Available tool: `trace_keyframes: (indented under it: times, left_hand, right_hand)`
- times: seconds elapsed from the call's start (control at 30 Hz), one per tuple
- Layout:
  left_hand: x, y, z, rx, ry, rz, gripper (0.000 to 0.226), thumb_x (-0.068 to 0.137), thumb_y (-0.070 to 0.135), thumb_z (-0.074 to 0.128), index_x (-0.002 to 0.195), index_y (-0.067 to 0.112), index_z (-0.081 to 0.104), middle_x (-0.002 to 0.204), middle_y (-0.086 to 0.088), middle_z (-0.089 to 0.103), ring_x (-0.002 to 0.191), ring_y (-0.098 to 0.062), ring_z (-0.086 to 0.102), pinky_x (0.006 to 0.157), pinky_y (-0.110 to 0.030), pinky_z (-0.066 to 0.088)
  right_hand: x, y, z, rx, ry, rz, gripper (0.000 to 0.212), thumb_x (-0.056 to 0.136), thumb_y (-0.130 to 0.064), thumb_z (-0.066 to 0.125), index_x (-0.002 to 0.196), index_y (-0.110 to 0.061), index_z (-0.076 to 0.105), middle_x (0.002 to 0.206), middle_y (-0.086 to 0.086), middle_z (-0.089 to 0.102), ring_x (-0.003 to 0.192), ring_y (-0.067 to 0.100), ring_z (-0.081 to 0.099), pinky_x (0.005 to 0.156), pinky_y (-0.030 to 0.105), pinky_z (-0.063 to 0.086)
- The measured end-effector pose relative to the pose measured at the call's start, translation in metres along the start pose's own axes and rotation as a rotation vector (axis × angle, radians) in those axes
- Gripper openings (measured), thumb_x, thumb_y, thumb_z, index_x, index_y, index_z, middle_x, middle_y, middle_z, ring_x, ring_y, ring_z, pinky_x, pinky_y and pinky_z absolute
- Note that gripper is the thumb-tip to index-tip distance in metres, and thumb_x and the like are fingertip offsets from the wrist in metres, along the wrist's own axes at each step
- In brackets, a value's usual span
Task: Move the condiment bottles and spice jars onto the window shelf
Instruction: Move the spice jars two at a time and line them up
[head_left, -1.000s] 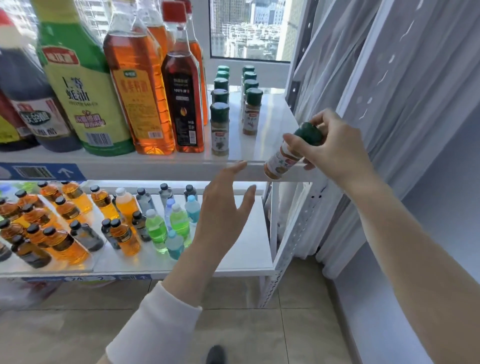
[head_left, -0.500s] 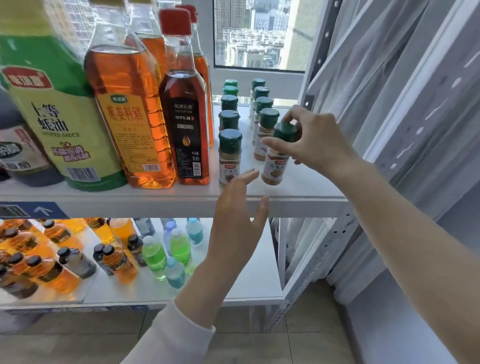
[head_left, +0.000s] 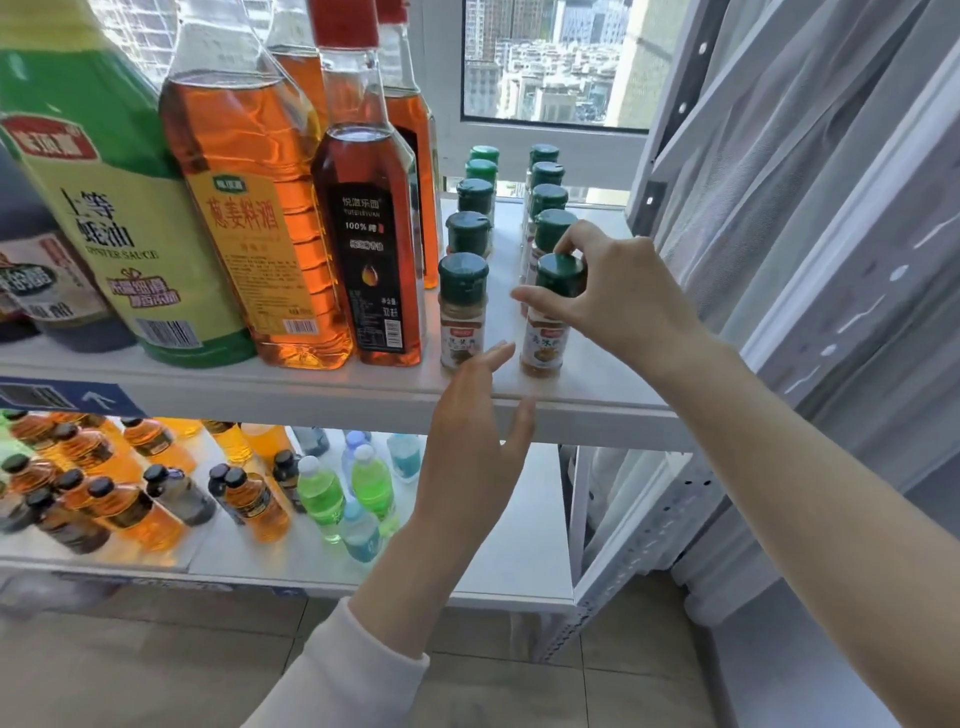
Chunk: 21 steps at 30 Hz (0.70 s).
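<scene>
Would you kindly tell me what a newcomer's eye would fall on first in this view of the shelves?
The right hand draws the eye first, its fingers pinching the green cap of a spice jar that stands upright near the front of the upper shelf. To its left tower large amber bottles, and the left hand hovers open at the shelf's front edge.

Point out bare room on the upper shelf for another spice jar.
A bare strip lies right of the right jar row, out to the upper shelf edge, plus the lane between both rows. Left of the left jar row, tall bottles crowd it. The right hand grips the front right jar.
</scene>
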<state>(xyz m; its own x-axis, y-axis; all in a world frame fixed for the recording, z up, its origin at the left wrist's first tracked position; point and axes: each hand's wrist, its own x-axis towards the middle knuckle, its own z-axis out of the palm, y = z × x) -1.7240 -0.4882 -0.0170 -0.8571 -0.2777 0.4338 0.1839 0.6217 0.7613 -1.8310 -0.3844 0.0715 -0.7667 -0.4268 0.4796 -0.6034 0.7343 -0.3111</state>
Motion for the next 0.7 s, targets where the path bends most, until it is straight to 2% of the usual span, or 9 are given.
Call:
trace_keyframes:
  times: [0.07, 0.2, 0.27, 0.33, 0.43, 0.5, 0.57, 0.7]
  left_hand:
    - [0.001, 0.000, 0.001, 0.011, -0.012, -0.010, 0.045, 0.089, 0.016, 0.056, 0.132, 0.015, 0.043, 0.123, 0.015, 0.042, 0.119, 0.001, 0.037, 0.104, -0.017, 0.028]
    - [0.006, 0.002, 0.004, 0.015, -0.018, -0.031, 0.046, 0.090, 0.014, 0.056, 0.134, 0.015, 0.042, 0.135, 0.004, 0.047, 0.126, -0.008, 0.039, 0.108, -0.023, 0.030]
    - [0.009, 0.003, 0.005, 0.024, -0.020, -0.037, 0.047, 0.090, 0.014, 0.055, 0.135, 0.016, 0.041, 0.137, 0.004, 0.045, 0.128, -0.008, 0.037, 0.109, -0.020, 0.027]
    - [0.013, 0.003, 0.007, 0.033, -0.025, -0.039, 0.048, 0.091, 0.014, 0.054, 0.136, 0.016, 0.039, 0.137, 0.007, 0.043, 0.130, -0.007, 0.035, 0.107, -0.015, 0.022]
    - [0.017, 0.004, 0.014, 0.041, -0.051, -0.044, 0.052, 0.090, 0.014, 0.055, 0.138, 0.018, 0.035, 0.136, 0.013, 0.040, 0.128, -0.001, 0.032, 0.102, -0.007, 0.018]
    - [0.021, 0.006, 0.019, 0.037, -0.053, -0.039, 0.055, 0.089, 0.015, 0.056, 0.139, 0.018, 0.033, 0.141, 0.009, 0.040, 0.128, -0.003, 0.034, 0.099, -0.007, 0.019]
    - [0.024, 0.008, 0.024, 0.029, -0.045, -0.048, 0.056, 0.090, 0.018, 0.056, 0.140, 0.020, 0.031, 0.143, 0.007, 0.040, 0.128, -0.008, 0.037, 0.099, -0.013, 0.026]
    - [0.030, 0.009, 0.031, -0.013, -0.010, -0.068, 0.060, 0.089, 0.018, 0.057, 0.142, 0.019, 0.028, 0.144, 0.006, 0.040, 0.130, -0.010, 0.037, 0.103, -0.020, 0.031]
  right_hand:
    - [-0.001, -0.001, 0.001, 0.002, 0.004, -0.008, 0.058, 0.076, -0.054, 0.066, 0.107, -0.007, 0.054, 0.092, 0.010, 0.067, 0.075, 0.015, 0.053, 0.068, 0.021, 0.042]
    - [-0.002, 0.007, -0.005, 0.092, -0.008, 0.067, 0.066, 0.072, -0.065, 0.058, 0.109, -0.011, 0.053, 0.078, 0.001, 0.062, 0.066, 0.013, 0.058, 0.062, 0.024, 0.046]
    - [-0.001, 0.016, -0.013, 0.279, 0.030, 0.158, 0.061, 0.076, -0.064, 0.053, 0.108, -0.013, 0.053, 0.081, 0.002, 0.063, 0.064, 0.011, 0.061, 0.056, 0.026, 0.052]
    - [0.005, 0.026, -0.015, 0.535, 0.140, 0.270, 0.050, 0.084, -0.058, 0.051, 0.102, -0.012, 0.054, 0.089, 0.007, 0.066, 0.066, 0.011, 0.062, 0.054, 0.027, 0.056]
    - [0.016, 0.040, -0.005, 0.706, 0.243, 0.387, 0.037, 0.087, -0.049, 0.054, 0.097, -0.013, 0.054, 0.098, 0.009, 0.067, 0.073, 0.011, 0.063, 0.065, 0.026, 0.057]
    - [0.022, 0.047, 0.007, 0.695, 0.172, 0.415, 0.035, 0.083, -0.047, 0.061, 0.100, -0.017, 0.055, 0.102, 0.003, 0.065, 0.085, 0.012, 0.063, 0.080, 0.032, 0.056]
    - [0.027, 0.050, 0.013, 0.689, 0.093, 0.409, 0.036, 0.080, -0.045, 0.066, 0.104, -0.020, 0.056, 0.103, -0.003, 0.063, 0.096, 0.013, 0.062, 0.090, 0.037, 0.052]
    - [0.043, 0.047, 0.011, 0.694, 0.050, 0.338, 0.041, 0.075, -0.038, 0.073, 0.109, -0.020, 0.058, 0.109, -0.002, 0.064, 0.098, 0.011, 0.062, 0.090, 0.037, 0.053]
